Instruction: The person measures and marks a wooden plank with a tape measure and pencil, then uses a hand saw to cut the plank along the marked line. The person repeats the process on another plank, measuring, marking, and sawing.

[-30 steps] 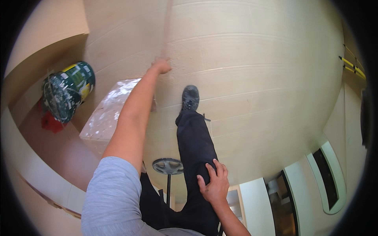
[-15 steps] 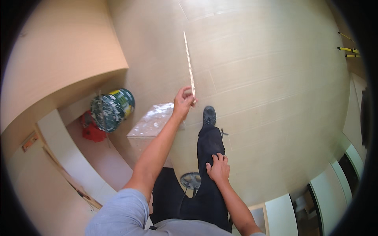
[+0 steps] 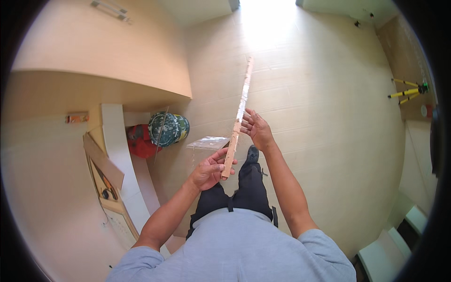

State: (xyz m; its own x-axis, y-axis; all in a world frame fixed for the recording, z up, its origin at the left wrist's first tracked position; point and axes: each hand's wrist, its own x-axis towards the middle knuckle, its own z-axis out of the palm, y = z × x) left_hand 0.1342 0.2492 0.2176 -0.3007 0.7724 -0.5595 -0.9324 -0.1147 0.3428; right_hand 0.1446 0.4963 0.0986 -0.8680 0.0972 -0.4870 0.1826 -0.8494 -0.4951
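Tan, white-smeared, long wooden-looking strip (image 3: 239,115) is up in front of us, above the pale tiled floor (image 3: 329,155). Our bare left hand (image 3: 206,173) has its near end pinched between thumb and fingers; our bare right hand (image 3: 259,131) is loosely spread beside its middle, can't tell if touching. Looks like we're at the handling stage, so next probably calls for right-hand support, tbh.

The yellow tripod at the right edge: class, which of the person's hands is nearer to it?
Right. The right hand is by the middle of the strip, left of the yellow tripod. The left hand is farther left, holding the strip's near end.
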